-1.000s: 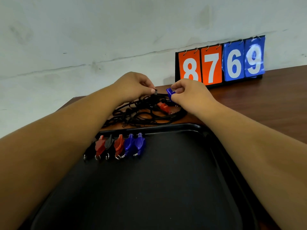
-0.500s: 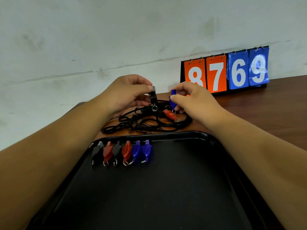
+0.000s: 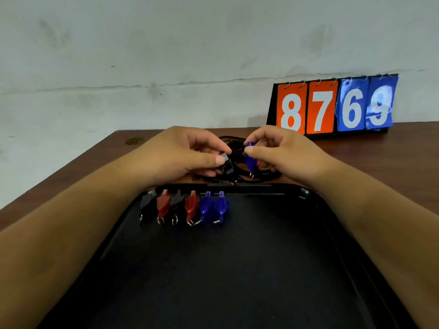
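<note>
My left hand (image 3: 185, 153) pinches a black whistle (image 3: 226, 165) between thumb and fingers, just above a tangle of black cords (image 3: 240, 148) on the wooden table. My right hand (image 3: 282, 150) pinches a blue whistle (image 3: 250, 160) with a metal ring hanging below it. The two whistles are close together but apart. A black tray (image 3: 261, 269) lies in front of the hands. Along its far left edge stands a row of several whistles: a black one (image 3: 146, 206), a red one (image 3: 163, 205), another black, another red (image 3: 192, 204), and two blue ones (image 3: 221, 206).
A flip scoreboard (image 3: 335, 106) reading 8769 stands against the wall at the back right of the wooden table (image 3: 380, 157). A red whistle part (image 3: 261, 165) shows in the cord pile under my right hand. The table's left edge runs diagonally near my left forearm.
Both hands came nearer the tray's far edge with their whistles. The black whistle in my left hand has tipped over from hanging upright. The camera tilted downward.
</note>
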Demonstrator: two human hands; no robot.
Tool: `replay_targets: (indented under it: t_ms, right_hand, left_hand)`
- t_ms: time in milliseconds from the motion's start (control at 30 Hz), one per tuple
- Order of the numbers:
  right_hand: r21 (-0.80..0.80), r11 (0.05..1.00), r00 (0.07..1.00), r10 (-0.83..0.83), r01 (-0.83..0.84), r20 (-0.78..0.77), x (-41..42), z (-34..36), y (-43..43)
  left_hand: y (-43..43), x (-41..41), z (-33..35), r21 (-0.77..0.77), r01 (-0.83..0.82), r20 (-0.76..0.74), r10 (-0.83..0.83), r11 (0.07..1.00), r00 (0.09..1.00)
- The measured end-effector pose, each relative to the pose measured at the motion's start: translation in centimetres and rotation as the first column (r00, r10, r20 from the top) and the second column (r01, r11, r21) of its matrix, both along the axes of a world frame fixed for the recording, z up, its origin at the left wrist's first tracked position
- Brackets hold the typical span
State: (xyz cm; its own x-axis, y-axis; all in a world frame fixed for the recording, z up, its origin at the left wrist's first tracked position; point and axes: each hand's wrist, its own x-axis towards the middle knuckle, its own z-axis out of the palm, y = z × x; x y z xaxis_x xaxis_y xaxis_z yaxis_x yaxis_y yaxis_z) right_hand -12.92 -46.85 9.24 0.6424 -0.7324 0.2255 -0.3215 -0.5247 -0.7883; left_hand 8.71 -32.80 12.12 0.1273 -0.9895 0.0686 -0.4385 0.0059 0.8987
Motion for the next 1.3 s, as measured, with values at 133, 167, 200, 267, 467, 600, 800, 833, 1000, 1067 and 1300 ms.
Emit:
replay_targets:
  t_ms: [133,167,200,267,467,600,800,833,1000,1067,1300]
  right_hand:
    - [-0.026,1.0,0.997,-0.008,0.006,-0.082,-0.2,1.1,0.8]
    - [-0.039,0.999,0.994,-0.013,0.009,-0.107,-0.4,1.7,1.1]
    - [-0.05,0.999,0.992,-0.022,0.016,-0.124,-0.7,2.4,1.5]
    - [-0.051,0.998,0.991,-0.037,0.031,-0.13,-1.1,3.9,2.1]
    - [-0.042,0.998,0.941,0.034,-0.051,-0.337,-1.9,6.3,3.8]
    - [0.017,0.996,0.912,0.084,-0.084,-0.402,-2.2,4.4,4.2]
    - [0.056,0.994,0.91,0.112,-0.098,-0.399,-2.6,2.0,3.2]
    - [0.053,0.993,0.91,0.121,-0.109,-0.396,-2.8,1.8,3.2]
    - [0.007,0.991,0.883,0.124,-0.135,-0.453,-2.8,1.3,3.2]
    - [-0.004,0.989,0.878,0.129,-0.147,-0.462,-2.9,1.2,3.2]
    - [-0.027,0.979,0.865,0.165,-0.202,-0.474,-3.0,0.7,3.2]
  left_hand:
    - [0.6,0.9,-0.1,-0.013,0.013,0.154,-0.01,1.0,0.988]
    - [0.6,1.0,-0.2,-0.017,0.017,0.169,-0.014,1.0,0.985]
    - [0.5,1.0,-0.4,-0.017,0.018,0.165,-0.014,1.0,0.986]
    - [0.5,0.8,-0.6,-0.023,0.022,0.146,-0.018,0.999,0.989]
    - [0.7,-0.1,-0.7,-0.057,0.072,0.235,-0.057,0.996,0.97]
    - [0.6,-0.3,-1.0,-0.039,0.126,0.302,-0.108,0.991,0.947]
    - [0.2,-0.5,-1.6,0.004,0.188,0.364,-0.177,0.982,0.915]
    - [0.2,-0.5,-1.7,-0.001,0.201,0.377,-0.186,0.98,0.907]
    - [-0.2,-0.4,-2.4,-0.046,0.254,0.536,-0.191,0.966,0.822]
    - [-0.5,-0.3,-2.6,-0.071,0.259,0.578,-0.172,0.963,0.798]
    - [-0.9,-0.4,-2.9,-0.066,0.247,0.662,-0.143,0.967,0.736]
